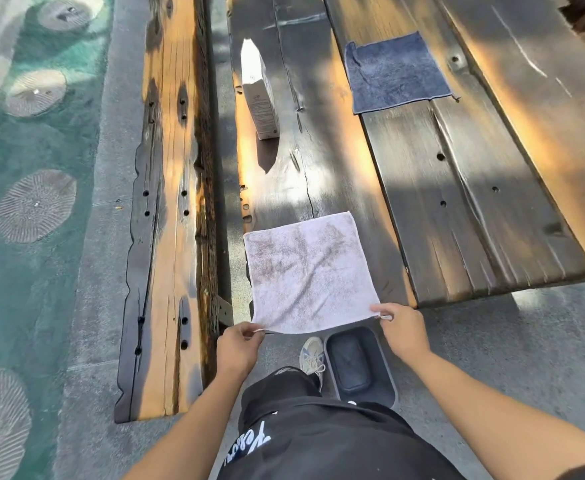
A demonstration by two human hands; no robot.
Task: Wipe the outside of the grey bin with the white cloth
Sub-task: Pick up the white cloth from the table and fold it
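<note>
The white cloth [306, 271], soiled with grey smudges, lies spread flat on the near end of the dark wooden table [457, 202], its near edge hanging past the table end. My left hand [237, 348] pinches its near left corner. My right hand [402, 330] pinches its near right corner. The grey bin [358, 367], open side up, stands on the ground just below the cloth, beside my shoe and between my forearms.
A white carton [260, 95] stands upright on the table's left plank. A dark blue cloth [396, 72] lies flat farther back. A wooden bench [170, 209] runs along the left. Concrete ground lies to the right of the bin.
</note>
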